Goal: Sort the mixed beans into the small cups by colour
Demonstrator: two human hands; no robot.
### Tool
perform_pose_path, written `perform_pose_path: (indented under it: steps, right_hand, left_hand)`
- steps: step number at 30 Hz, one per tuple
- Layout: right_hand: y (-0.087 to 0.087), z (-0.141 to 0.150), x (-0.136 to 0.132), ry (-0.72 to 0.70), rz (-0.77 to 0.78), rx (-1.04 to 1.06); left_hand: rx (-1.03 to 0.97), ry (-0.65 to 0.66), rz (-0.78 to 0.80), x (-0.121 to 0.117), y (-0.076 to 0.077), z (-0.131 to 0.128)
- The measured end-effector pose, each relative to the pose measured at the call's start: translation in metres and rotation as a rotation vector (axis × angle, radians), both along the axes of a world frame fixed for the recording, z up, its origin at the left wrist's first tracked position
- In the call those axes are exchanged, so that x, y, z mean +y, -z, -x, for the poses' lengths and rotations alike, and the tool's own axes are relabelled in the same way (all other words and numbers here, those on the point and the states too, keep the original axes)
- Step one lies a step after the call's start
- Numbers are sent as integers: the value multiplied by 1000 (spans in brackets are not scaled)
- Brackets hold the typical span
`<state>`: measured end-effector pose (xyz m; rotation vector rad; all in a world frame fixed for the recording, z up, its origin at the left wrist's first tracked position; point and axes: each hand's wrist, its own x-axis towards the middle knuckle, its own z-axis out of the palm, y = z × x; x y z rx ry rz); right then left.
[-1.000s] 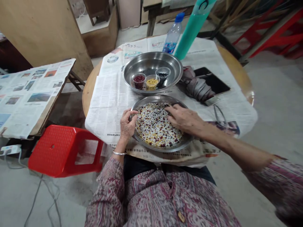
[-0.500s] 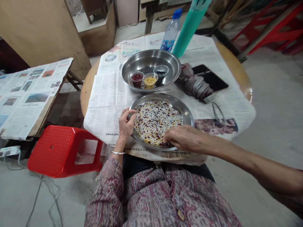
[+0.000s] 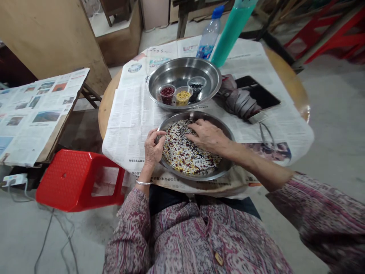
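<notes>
The stiff, slick steel pan [image 3: 228,133] of loose, easily spilled beans [image 3: 185,152], at the tabletop's six o'clock, is pinched at its nine o'clock rim by the left hand [image 3: 152,146], while the right hand [image 3: 209,136] is laid spread on the beans.

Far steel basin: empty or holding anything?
Not empty: the far basin holds three small cups of red, yellow and dark beans.

Bowl [image 3: 184,70] behind grain pan [image 3: 225,131]
</notes>
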<state>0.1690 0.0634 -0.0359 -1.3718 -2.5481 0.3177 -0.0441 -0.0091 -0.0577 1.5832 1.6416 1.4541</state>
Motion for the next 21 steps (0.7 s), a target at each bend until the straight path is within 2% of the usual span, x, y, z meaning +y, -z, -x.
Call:
perform_pose_path:
  steps: [3,7,11,15,21]
  right_hand:
    - [3,12,-17,-112,110,158]
    - [-7,35,-44,-230,310,339]
    - [-15,50,-63,-347,377,360]
    - [-11,48,-53,-413,188,198]
    - [-9,37,-3,-214,-87,65]
  left_hand:
    - [-9,8,-8,0,0,0]
    - [4,12,-9,0,-1,0]
    - [-8,21,-20,0,0,0]
    - [5,3,-14,0,1,0]
    - [0,16,-37,2,4,1]
